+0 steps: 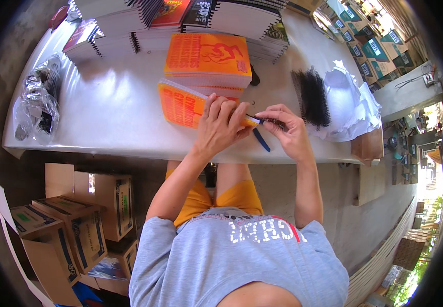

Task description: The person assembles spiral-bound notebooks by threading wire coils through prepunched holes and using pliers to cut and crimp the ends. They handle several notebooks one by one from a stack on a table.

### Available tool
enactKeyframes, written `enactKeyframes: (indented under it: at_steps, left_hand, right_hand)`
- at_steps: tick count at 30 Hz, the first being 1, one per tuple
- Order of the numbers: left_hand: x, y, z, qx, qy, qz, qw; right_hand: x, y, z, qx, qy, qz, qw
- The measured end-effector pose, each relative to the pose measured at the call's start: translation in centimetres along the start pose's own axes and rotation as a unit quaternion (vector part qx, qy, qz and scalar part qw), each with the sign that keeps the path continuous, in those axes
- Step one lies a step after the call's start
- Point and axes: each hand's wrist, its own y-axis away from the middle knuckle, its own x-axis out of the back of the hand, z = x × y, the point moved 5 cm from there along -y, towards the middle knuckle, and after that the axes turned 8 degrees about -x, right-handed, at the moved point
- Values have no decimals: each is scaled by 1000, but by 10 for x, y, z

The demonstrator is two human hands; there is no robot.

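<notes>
My left hand (217, 123) is closed over an orange notebook (178, 106) with red lettering, which stands tilted on the table against a pile of matching orange notebooks (208, 59). At the notebook's right end, my right hand (288, 130) pinches a black spiral binding coil (273, 123). One end of the coil meets the notebook's edge; my fingers hide part of it. A dark blue slender tool (261, 139) lies between my hands near the table's front edge; its kind does not show.
A heap of black coils (311, 97) and crumpled white paper (347, 107) lie on the right. Stacks of spiral-bound books (242, 25) line the back of the table. A clear plastic bag (39, 97) sits at the far left. Cardboard boxes (70, 225) stand below left.
</notes>
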Motion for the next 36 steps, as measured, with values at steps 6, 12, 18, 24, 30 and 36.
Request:
enactKeyframes:
  at_steps: [6,12,18,24,30,36]
  left_hand:
    - [-1,-4,2,8,0,-42,999]
    - [-4,-6,-5,20,-29,-114,993]
    - [27,-2,-32,69,-33,-18,997]
    - [32,-5,-28,110,42,-1,993]
    - [41,6,-14,86,28,35,995]
    - [54,13,-17,71,138,23,988]
  right_hand:
    - [1,1,7,-35,-21,-34,999]
    - [-17,2,-10,-102,99,14,990]
    - [-10,3,-9,19,83,72,994]
    - [-5,5,-26,72,141,13,987]
    - [-4,8,-26,-26,170,-115,978]
    - [29,-66,15,-77,117,-158,977]
